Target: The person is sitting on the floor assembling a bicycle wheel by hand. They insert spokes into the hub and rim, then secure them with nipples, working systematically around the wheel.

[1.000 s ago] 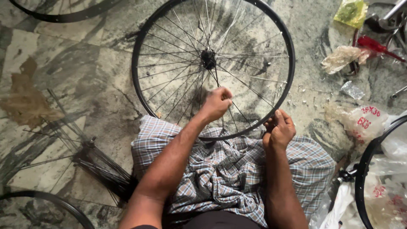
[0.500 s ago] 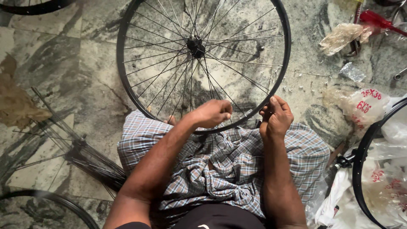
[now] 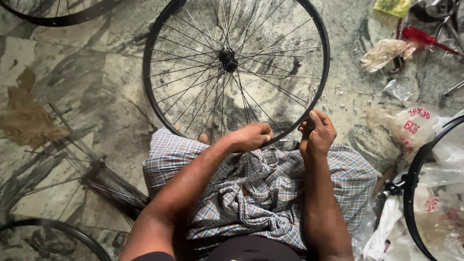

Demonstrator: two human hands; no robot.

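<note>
A black bicycle wheel rim (image 3: 153,108) with thin spokes and a dark hub (image 3: 228,59) lies flat on the marbled stone floor before my checked-cloth lap. My left hand (image 3: 252,136) is curled on the near edge of the rim, fingers closed around a spoke end. My right hand (image 3: 317,131) pinches the rim's near-right edge with closed fingers; what is between the fingertips is too small to tell.
A bundle of loose spokes (image 3: 99,181) lies at my left. Other rims sit at the top left (image 3: 63,19), bottom left (image 3: 72,232) and right (image 3: 411,193). Plastic bags (image 3: 411,125), small nipples (image 3: 338,101) and a red tool (image 3: 425,37) are scattered at right.
My left hand has dropped from the spokes down to the rim's near edge. The right hand stays at the rim. The view has shifted a little.
</note>
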